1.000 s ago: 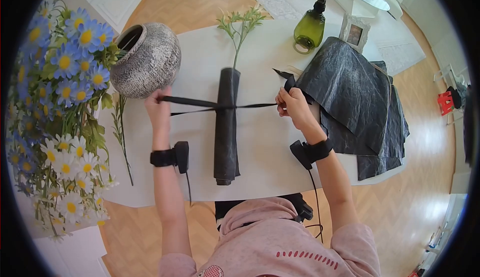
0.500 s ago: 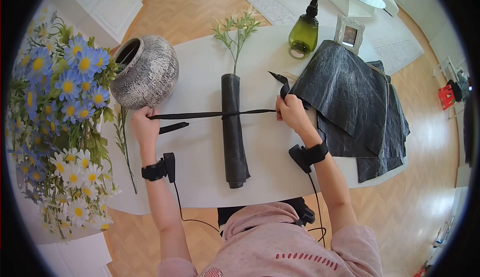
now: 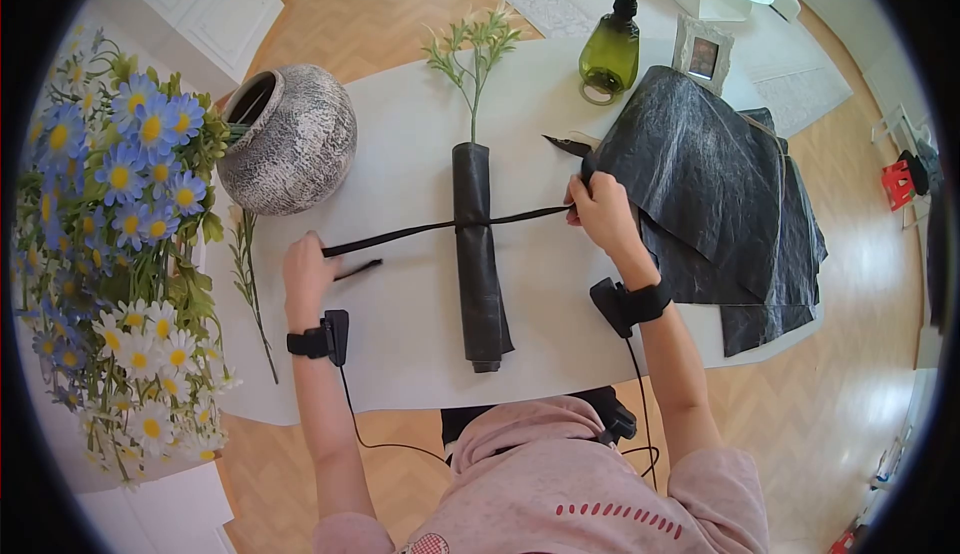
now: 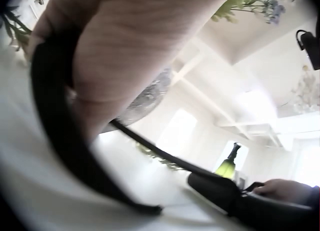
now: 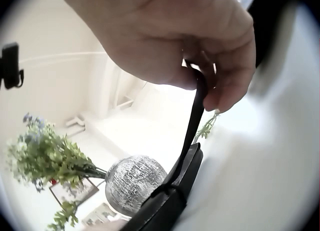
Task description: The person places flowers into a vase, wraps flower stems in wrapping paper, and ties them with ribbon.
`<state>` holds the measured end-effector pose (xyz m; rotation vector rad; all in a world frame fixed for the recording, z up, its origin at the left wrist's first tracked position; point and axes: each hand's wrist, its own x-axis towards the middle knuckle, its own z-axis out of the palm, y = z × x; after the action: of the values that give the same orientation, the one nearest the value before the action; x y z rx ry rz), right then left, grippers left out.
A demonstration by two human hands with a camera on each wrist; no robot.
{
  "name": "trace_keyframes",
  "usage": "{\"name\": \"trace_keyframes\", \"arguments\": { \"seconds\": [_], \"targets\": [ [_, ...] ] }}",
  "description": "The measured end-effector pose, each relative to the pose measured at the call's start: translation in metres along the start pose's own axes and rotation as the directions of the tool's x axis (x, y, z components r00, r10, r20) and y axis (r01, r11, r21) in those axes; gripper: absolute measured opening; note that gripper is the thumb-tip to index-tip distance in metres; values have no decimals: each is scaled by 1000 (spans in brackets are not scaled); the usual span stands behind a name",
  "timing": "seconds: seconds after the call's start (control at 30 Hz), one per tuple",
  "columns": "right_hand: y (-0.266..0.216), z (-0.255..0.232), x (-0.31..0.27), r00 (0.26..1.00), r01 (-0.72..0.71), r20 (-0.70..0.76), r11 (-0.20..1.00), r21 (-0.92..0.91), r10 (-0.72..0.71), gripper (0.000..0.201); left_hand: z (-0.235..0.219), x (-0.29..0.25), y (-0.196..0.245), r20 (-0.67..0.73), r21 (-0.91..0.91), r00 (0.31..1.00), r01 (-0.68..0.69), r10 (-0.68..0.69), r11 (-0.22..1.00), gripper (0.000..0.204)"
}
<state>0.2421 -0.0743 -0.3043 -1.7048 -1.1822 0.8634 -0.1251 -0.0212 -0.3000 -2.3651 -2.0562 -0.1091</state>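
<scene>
A roll of black wrapping paper (image 3: 480, 294) lies upright in the head view at mid-table, with a green leafy stem (image 3: 473, 64) sticking out of its far end. Round its upper part runs a black ribbon (image 3: 400, 235), crossed at the middle and stretched out to both sides. My left hand (image 3: 308, 276) grips one length of it, and a loose tail hangs beneath that hand. On the other side my right hand (image 3: 605, 214) pinches the opposite length between thumb and fingers. The right wrist view shows the ribbon (image 5: 194, 113) running taut from those fingertips down to the crossing on the roll.
At the left, a rough grey vase (image 3: 300, 139) lies near blue and white daisies (image 3: 140, 214), with a loose stem (image 3: 250, 299) beside it. Dark paper sheets (image 3: 720, 194) cover the table's right side. Behind them stand a green bottle (image 3: 610, 54) and a picture frame (image 3: 705, 54).
My left hand has moved outward to the left and down from a second ago, drawing the ribbon through to a single crossing at the roll. My right hand has shifted slightly right.
</scene>
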Motion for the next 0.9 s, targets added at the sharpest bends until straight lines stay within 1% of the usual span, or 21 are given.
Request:
{"name": "trace_keyframes", "arguments": {
  "seconds": [0.03,0.07,0.1,0.13,0.17,0.2,0.27,0.3,0.37,0.4,0.47,0.5,0.53,0.57,0.6,0.67,0.7,0.77,0.8,0.87,0.9],
  "targets": [
    [-3,-2,-3,996,70,-41,995,-73,-74,21,-11,-5,14,5,-2,1000,0,0,1000,21],
    [19,3,1,900,271,-146,790,-550,-411,23,-33,-12,42,-46,47,996,-69,71,996,26],
    [4,2,-7,900,274,-141,787,-553,-412,23,-43,-16,64,-95,98,985,-132,142,986,36],
    [-25,2,-21,908,210,-170,768,-606,-382,23,-40,-13,76,-92,-28,962,-261,257,965,36],
    [-44,7,-31,912,146,-202,744,-652,-356,23,-37,-8,85,-106,-151,924,-380,368,912,36],
    [-49,14,-37,912,150,-199,744,-652,-359,23,-31,-7,97,-107,-150,925,-377,364,914,36],
    [-54,25,-47,897,378,67,680,-628,-437,21,-17,-5,117,-30,-345,870,-472,492,812,33],
    [-54,32,-48,899,371,61,681,-631,-434,21,-13,-2,121,-30,-346,866,-478,499,808,33],
    [-42,46,-45,755,529,116,495,-689,-645,17,-10,5,128,104,-434,910,-321,401,842,27],
    [-37,48,-44,756,525,111,498,-690,-645,17,-11,8,129,103,-432,908,-326,405,841,27],
    [-29,52,-37,790,582,310,488,-650,-529,16,-17,13,128,341,-469,842,-233,418,852,23],
    [-25,55,-31,788,583,308,488,-649,-533,16,-16,14,125,338,-466,843,-235,417,853,23],
    [-22,57,-23,829,559,361,619,-552,-427,15,-11,15,122,294,-550,849,-224,438,805,24],
    [-20,58,-18,847,503,426,738,-450,-318,18,-5,15,120,250,-629,855,-213,454,747,26],
    [-18,58,-14,848,502,425,739,-450,-317,18,0,15,119,252,-629,854,-213,455,748,26],
    [-16,58,-8,858,462,358,859,-220,-369,19,8,16,119,189,-782,902,-101,389,615,29],
    [-14,58,-7,861,457,353,862,-219,-367,19,8,17,117,191,-781,899,-104,394,616,29],
    [-10,57,-4,891,393,335,888,-237,-305,22,7,21,111,207,-675,950,-35,234,737,35],
    [-8,56,-3,893,391,332,889,-238,-304,22,10,22,106,207,-674,949,-37,237,737,35],
    [-6,53,0,880,440,298,872,-215,-371,20,17,24,98,138,-734,971,-33,197,678,35],
    [-6,51,0,877,444,299,871,-211,-375,20,18,24,97,136,-732,972,-33,193,680,35]
  ]
}}
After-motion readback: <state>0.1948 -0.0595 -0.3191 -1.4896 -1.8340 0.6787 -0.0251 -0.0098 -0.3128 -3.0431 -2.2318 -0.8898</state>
